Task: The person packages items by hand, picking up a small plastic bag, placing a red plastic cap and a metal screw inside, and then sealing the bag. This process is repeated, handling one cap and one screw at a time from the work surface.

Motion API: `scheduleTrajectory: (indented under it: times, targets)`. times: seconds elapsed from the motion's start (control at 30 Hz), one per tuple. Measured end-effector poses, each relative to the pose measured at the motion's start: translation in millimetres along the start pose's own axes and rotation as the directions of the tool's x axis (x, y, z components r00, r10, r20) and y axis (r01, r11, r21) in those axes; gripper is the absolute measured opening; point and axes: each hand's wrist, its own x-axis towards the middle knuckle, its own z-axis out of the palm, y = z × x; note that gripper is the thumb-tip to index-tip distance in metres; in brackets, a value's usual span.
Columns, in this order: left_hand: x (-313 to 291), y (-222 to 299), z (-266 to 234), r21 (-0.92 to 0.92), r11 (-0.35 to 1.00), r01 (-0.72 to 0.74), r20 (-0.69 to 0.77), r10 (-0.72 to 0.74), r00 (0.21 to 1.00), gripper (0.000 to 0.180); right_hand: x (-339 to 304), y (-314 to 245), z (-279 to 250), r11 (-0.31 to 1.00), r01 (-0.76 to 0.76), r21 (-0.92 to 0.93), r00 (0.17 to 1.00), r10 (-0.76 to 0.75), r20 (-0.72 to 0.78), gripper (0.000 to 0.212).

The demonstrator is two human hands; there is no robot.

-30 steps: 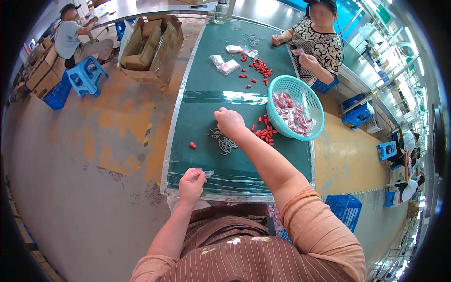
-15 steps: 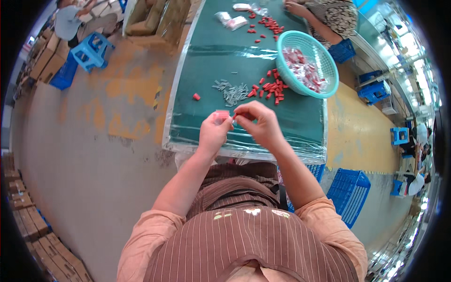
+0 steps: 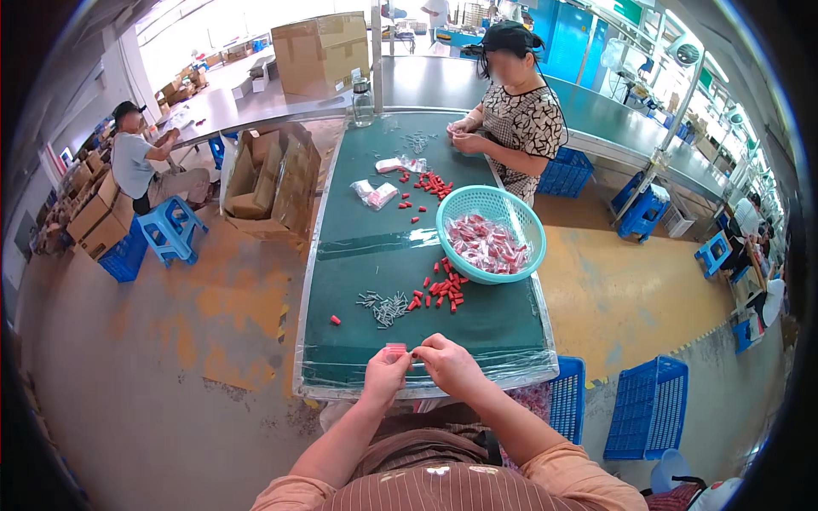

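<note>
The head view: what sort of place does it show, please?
Probably a factory workshop: a green-topped worktable bears small red pieces and grey pieces, a turquoise basket holds many plastic packets, and another person is at the same table.

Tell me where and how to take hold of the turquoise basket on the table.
Grip the basket by its rim, probably from above on the right: loose red pieces lie by its near-left side, and packets cover its bottom, leaving the round rim bare.
</note>
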Motion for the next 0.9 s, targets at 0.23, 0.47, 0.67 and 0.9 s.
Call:
scheduleTrajectory:
  times: [0.23,0.47,0.67,0.9]
  targets:
    - [5,-4,-3,0.09,0.996,0.01,-0.001,-0.01,1.0,0.011,11,-9,-7,0.999,-0.021,-0.036,1.0,0.021,-0.01,0.022]
    - [9,1,-6,0.065,0.998,0.018,0.023,-0.019,1.0,0.01,16,-4,6,0.975,0.086,-0.205,0.995,-0.074,0.069,0.016]
    - [-5,6,-13,-0.087,0.988,0.13,0.098,-0.122,0.988,0.01,2,-10,0,0.992,0.09,-0.09,0.996,-0.09,0.001,0.011]
    - [-9,3,-18,-0.081,0.944,0.32,0.247,-0.292,0.924,0.012,-15,-2,4,0.997,0.07,-0.012,0.995,-0.069,0.071,0.009]
